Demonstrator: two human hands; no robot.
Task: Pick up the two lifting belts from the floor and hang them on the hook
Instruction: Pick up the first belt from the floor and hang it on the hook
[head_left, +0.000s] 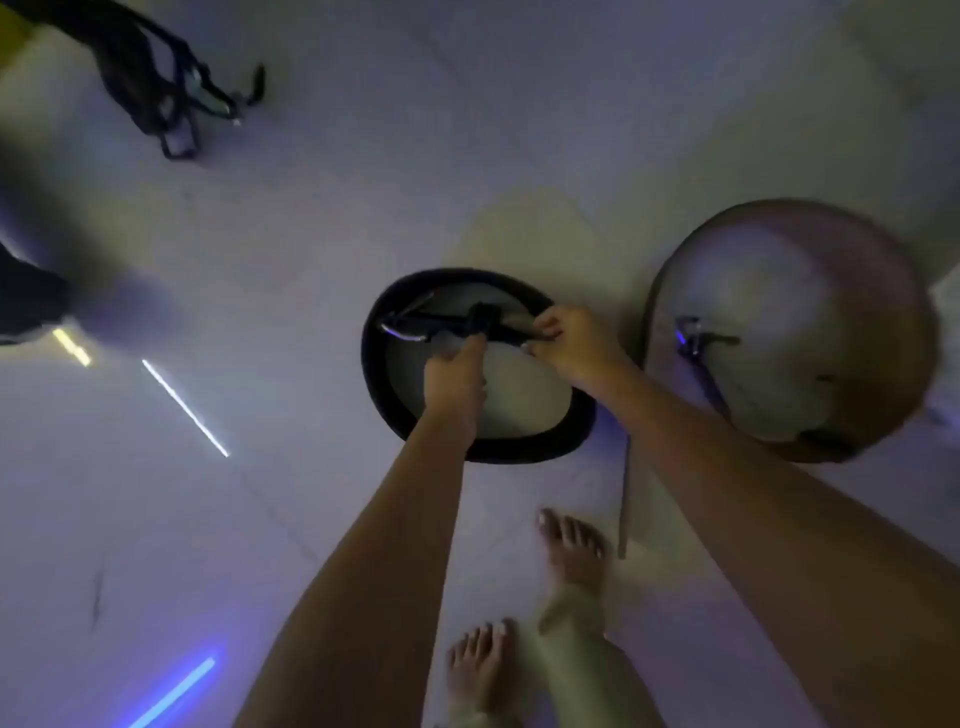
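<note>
The black belt lay coiled on the floor at frame center, both hands on its strap and buckle: left hand closed on the strap, right hand pinching its end. First pickup looked underway. The brown belt sat untouched at right, and next came lifting toward the hook, which was not clearly visible.

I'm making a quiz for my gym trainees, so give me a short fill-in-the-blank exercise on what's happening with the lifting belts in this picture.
1. Both hands are at the buckle strap of the ____ coloured belt.
2. The brown belt lies coiled on the floor to the ____ of the belt being handled.
3. The left hand and right hand work on the same belt while the brown one lies ____.
4. The person's feet are ____.

Missing words: black; right; untouched; bare
</note>
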